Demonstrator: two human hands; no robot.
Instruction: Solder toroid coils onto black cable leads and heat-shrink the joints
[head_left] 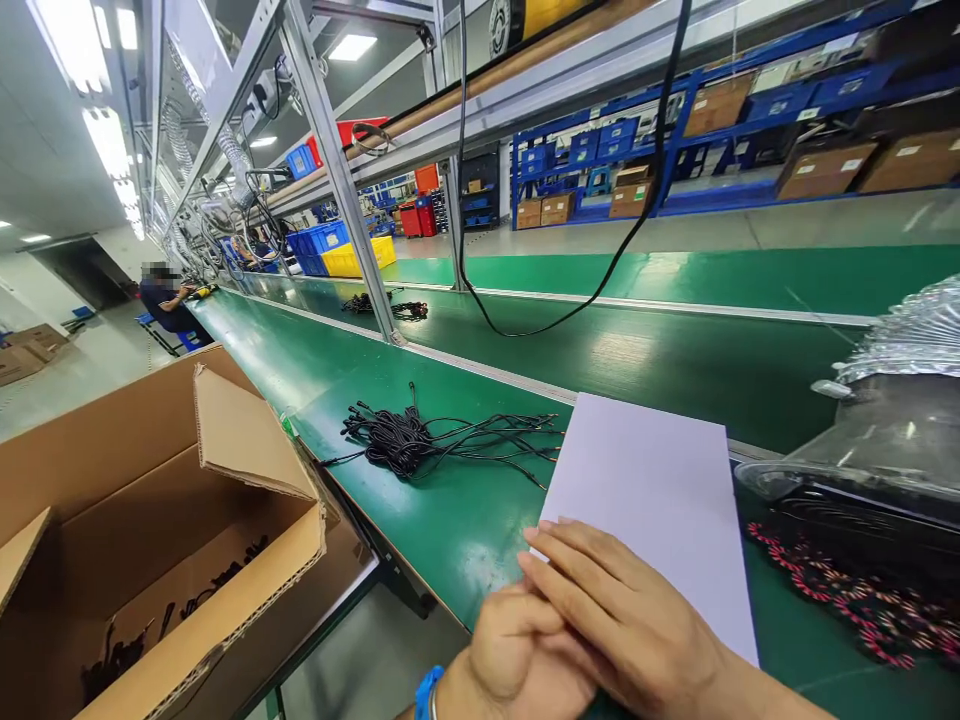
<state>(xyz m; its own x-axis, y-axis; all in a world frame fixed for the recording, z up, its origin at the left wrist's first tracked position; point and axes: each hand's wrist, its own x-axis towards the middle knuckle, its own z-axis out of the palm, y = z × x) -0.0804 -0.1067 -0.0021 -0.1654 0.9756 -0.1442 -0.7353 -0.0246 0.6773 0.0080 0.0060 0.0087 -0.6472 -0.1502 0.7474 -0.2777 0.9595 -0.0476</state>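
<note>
My left hand (pixel 504 655), with a blue band (pixel 429 690) at its wrist, is turned partly palm up at the bottom of the view. Its thumb side shows, while most of its fingers are hidden. Across it lies my right hand (pixel 630 610), fingers stretched out and side by side; no object is visible in either hand. Both hands overlap the lower left edge of a white sheet (pixel 652 480) on the green bench (pixel 457 525). Left of the sheet lies a bundle of black cables (pixel 397 440), their thin ends fanning toward it.
An open cardboard box (pixel 247 580) with black cables inside stands at left. Red-and-black wires (pixel 847 600) and a silver duct with a clear hood (pixel 907 350) are at right. A black cord (pixel 555 325) hangs over the conveyor behind a metal post (pixel 345 180). Another person (pixel 169 305) sits far left.
</note>
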